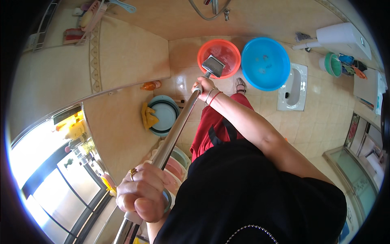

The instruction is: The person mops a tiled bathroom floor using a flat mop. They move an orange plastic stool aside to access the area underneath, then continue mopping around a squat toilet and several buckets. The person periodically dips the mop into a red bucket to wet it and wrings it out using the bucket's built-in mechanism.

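Note:
A long steel-poled mop slants from the lower left up toward the middle of the head view. My left hand, with a gold ring, is wrapped round the upper part of its pole. Farther down, close to the head, my right hand grips the same pole. The flat silver mop head is over the orange basin, which holds cloudy, foamy water. From this angle I cannot tell whether the head touches the water.
Right of the orange basin stands a large blue basin, then a white squat toilet. A grey-blue basin with a yellow cloth on its rim and an orange bottle are by the left wall. My foot is near both large basins.

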### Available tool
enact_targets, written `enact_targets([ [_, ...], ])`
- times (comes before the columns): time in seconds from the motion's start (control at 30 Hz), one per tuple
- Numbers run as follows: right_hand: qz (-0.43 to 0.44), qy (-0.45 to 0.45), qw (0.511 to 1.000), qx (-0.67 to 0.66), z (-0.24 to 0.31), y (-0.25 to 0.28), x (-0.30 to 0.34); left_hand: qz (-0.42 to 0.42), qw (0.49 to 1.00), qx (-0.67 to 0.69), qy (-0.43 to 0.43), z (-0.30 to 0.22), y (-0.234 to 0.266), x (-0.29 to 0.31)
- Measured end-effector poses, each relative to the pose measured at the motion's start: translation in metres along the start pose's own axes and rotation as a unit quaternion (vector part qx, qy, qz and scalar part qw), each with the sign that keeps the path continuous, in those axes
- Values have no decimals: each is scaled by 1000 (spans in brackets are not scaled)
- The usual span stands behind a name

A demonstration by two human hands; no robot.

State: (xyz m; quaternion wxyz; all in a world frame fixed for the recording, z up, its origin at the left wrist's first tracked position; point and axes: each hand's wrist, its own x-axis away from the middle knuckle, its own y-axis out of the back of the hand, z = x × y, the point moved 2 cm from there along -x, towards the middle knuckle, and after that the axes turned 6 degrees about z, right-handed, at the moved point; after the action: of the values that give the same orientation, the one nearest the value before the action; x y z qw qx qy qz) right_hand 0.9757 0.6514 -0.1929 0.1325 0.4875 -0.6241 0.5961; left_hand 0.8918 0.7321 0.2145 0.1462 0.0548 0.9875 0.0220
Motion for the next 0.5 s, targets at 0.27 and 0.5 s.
enact_targets([
  [0.27, 0, 13, 1000, 7, -3, 6, -4, 26, 998, 38, -42, 14, 7, 0],
  [0.5, -9, 19, 1000, 14, -12, 8, -5, -17, 1000, -26, -3, 7, 18, 4],
])
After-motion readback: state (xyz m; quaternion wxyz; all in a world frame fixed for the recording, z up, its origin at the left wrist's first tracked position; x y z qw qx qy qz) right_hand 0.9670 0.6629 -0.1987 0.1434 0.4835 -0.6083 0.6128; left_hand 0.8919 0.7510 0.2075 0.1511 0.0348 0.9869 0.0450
